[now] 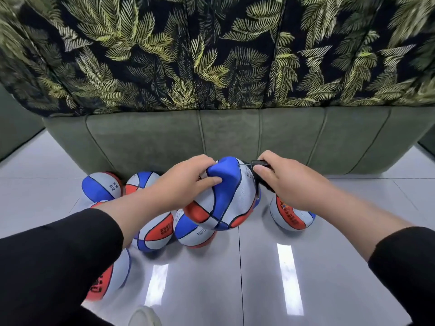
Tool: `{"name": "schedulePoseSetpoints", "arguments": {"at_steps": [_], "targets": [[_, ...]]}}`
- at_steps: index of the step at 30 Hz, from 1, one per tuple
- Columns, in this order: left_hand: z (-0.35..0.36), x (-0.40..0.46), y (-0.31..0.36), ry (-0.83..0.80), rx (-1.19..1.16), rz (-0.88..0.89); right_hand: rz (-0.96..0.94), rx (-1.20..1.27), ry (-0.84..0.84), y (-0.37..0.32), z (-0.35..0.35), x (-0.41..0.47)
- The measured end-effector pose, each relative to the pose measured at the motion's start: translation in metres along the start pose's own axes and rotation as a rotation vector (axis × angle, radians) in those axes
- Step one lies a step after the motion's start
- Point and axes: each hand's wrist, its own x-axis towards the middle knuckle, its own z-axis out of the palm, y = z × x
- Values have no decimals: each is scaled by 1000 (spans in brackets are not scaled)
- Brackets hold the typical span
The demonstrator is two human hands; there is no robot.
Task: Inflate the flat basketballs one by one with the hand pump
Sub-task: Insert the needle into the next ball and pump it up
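Containers: we see none holding anything; the balls lie loose on the grey tiled floor (329,267).
Held basketball: we hold one blue, red and pale grey basketball (226,198) at the centre of the view, raised above the floor balls. Its top is soft and caved in, bunched to a blue peak.
Left hand: our left hand (188,177) has its fingers curled round that bunched blue top, thumb pressed into the fold at 9 o'clock of the ball.
Right hand: our right hand (282,182) is closed round a black hand pump (260,164) at 2 o'clock of the ball, thumb along its near side. Most of the pump body is hidden under the hand.
Needle: a thin metal needle (244,164) runs from the pump tip to the ball's top edge; we cannot tell whether it has entered the valve.
Floor basketballs, count: six in view. Two rest against the sofa base at 10 o'clock of the held ball, two sit just below the held ball at 7 o'clock, one lies under our left sleeve at 8 o'clock, and one stands alone at 4 o'clock under the right wrist.
Backdrop: a green sofa (164,140) at 12 o'clock, draped with a leaf-print cover (211,55).
Sleeves: both forearms wear black sleeves pushed back from the wrists.
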Motion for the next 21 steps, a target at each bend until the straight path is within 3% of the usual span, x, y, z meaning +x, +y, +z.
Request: {"name": "schedulePoseSetpoints", "arguments": {"at_steps": [14,21], "targets": [[12,13,-8,187,-3,-11,11,35,14,1,16,19],[21,9,-3,176,67,-1,16,76,-2,5,20,19]]}}
